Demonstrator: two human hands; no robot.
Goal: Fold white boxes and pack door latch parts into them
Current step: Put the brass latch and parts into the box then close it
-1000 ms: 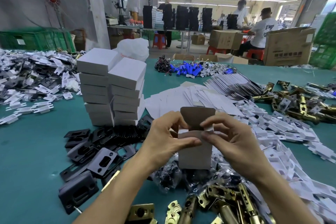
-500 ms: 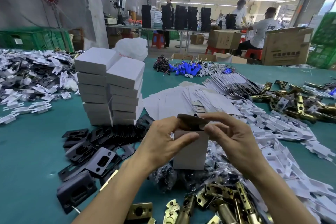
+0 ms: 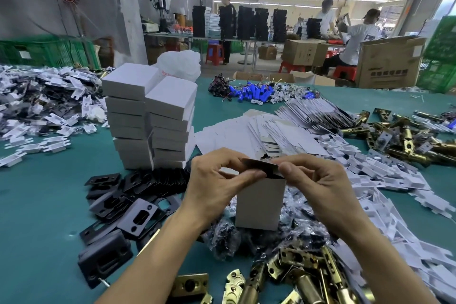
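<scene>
Whereas the top flap [image 3: 259, 165] of the white box [image 3: 259, 205] stood straight up a second ago, showing its brown inner face, it now lies tipped over almost level across the box's open mouth. Both hands hold it there: the left hand [image 3: 214, 180] pinches the flap's left edge between thumb and curled forefinger, and the right hand [image 3: 318, 180] pinches the right edge the same way, its other fingers curled behind. The box stands upright between the hands, its base at the clear bags of small dark parts [image 3: 222, 239] on the near middle of the desk [image 3: 37, 205], with brass latch bolts [image 3: 296, 276] in front and black strike plates [image 3: 128, 195] to its left. Whether anything is inside cannot be seen. The fold looks like the closing of this end, so what likely remains is tucking the flap's lip into the box, after which it would probably join the stack of closed white boxes [image 3: 148, 118] beyond the left hand. Behind it lie fanned flat box blanks [image 3: 271, 136].
</scene>
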